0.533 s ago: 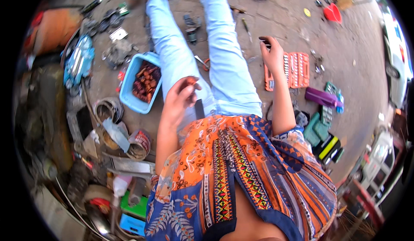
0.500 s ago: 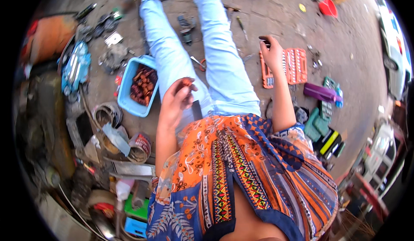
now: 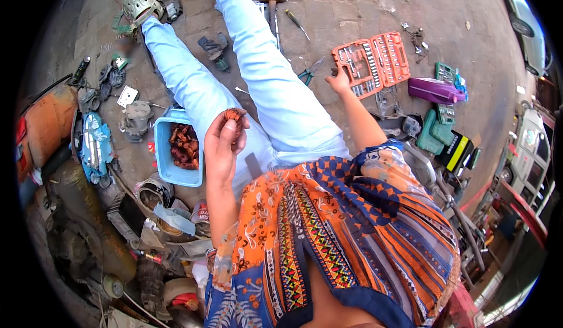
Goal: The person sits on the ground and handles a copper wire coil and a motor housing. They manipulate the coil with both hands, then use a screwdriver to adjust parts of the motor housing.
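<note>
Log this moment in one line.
left hand: holds coppery piece | right hand: by orange tool case, contact unclear | blue tub: coppery pieces inside

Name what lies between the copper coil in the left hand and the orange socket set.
In the head view: light-blue jeans, paving with teal-handled pliers, and the right hand.

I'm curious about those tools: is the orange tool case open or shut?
Open: the orange tool case lies spread in two halves, with rows of metal pieces showing.
</note>
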`<state>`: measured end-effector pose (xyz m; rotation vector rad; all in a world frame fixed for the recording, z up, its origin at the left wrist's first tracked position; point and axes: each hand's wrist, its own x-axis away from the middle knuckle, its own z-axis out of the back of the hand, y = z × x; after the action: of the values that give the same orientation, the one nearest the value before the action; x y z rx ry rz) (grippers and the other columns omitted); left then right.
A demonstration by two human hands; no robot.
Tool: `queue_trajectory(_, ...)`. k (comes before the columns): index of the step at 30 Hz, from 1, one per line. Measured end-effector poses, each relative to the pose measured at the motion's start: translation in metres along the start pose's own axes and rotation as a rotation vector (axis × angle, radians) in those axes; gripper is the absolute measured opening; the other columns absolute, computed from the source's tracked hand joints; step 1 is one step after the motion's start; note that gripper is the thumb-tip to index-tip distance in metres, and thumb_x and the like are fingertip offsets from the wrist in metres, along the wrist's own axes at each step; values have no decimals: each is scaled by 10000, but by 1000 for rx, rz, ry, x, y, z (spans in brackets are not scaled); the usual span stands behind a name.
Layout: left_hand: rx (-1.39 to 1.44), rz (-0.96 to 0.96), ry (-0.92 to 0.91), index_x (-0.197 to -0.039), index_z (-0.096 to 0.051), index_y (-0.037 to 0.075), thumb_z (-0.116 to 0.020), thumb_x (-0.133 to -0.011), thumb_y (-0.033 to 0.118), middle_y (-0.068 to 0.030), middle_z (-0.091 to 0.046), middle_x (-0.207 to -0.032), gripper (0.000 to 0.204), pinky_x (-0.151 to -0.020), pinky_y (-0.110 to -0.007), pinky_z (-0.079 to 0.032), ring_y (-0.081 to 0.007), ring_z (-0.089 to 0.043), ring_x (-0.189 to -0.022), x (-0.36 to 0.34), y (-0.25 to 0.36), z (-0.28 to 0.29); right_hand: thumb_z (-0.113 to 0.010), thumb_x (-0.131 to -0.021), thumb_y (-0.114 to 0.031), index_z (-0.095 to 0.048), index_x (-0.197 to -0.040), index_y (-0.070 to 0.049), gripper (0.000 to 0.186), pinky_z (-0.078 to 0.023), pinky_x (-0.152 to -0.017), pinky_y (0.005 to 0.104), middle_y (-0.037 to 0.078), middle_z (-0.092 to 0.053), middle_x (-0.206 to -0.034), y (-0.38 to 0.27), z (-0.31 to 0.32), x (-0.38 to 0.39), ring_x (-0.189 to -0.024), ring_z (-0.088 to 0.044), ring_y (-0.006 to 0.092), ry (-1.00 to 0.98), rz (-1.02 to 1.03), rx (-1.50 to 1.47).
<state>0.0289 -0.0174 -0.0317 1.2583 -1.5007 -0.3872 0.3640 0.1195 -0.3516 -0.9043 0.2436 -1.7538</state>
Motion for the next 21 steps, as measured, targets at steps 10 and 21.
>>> queue_trajectory(10, -101, -32, 14, -1204, -513, -20, -576, -925, 255, -73, -589, -1004, 397, -567, -200, -362, -84, -490, -680, 12, 10, -1, -564, -931, -168, -670, -913, 59, 252, -528, -661, 265, 96, -698, -784, -50, -30, 13, -717, -666, 135, -53, 126, -334)
queue_trajectory(21, -74, -4, -33, -1178, -509, -26, -584, -903, 104, -77, -610, -1015, 313, -621, -217, -411, -86, -518, -737, -8, 0, -13, -523, -963, -138, -607, -1026, 93, 253, -544, -828, 285, 162, -653, -999, -196, 125, 130, -915, -658, 206, 5, 175, -1116)
